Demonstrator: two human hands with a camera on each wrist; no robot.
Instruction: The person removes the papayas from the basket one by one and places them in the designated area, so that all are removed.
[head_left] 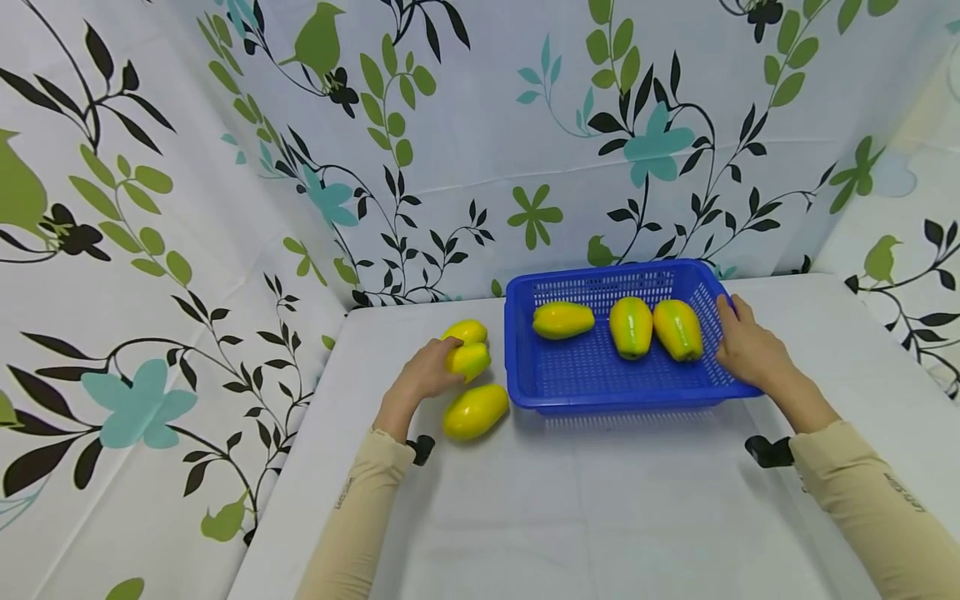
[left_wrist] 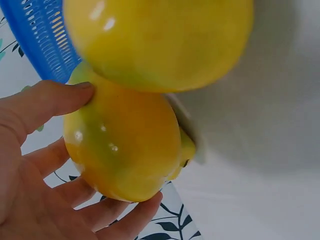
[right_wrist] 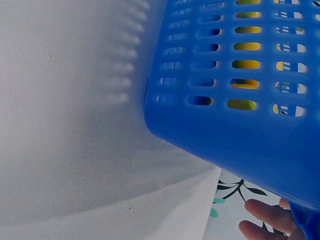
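Note:
My left hand [head_left: 431, 368] grips a yellow-green papaya [head_left: 469, 361] left of the basket. In the left wrist view, the thumb lies on one side of the held papaya [left_wrist: 125, 145] and the fingers curl round the other. A second papaya [head_left: 465, 331] lies just behind it, partly hidden, and a third papaya [head_left: 476, 412] lies in front. The blue plastic basket [head_left: 622, 400] holds three more papayas, one on the left [head_left: 563, 320] and two side by side [head_left: 631, 327] to the right. My right hand [head_left: 753, 346] holds the basket's right rim.
A white cloth covers the table [head_left: 585, 500]. Patterned curtains [head_left: 465, 150] with leaves, birds and flowers hang behind it and at both sides. The basket stands near the table's back edge, and its slotted wall [right_wrist: 225, 125] fills much of the right wrist view.

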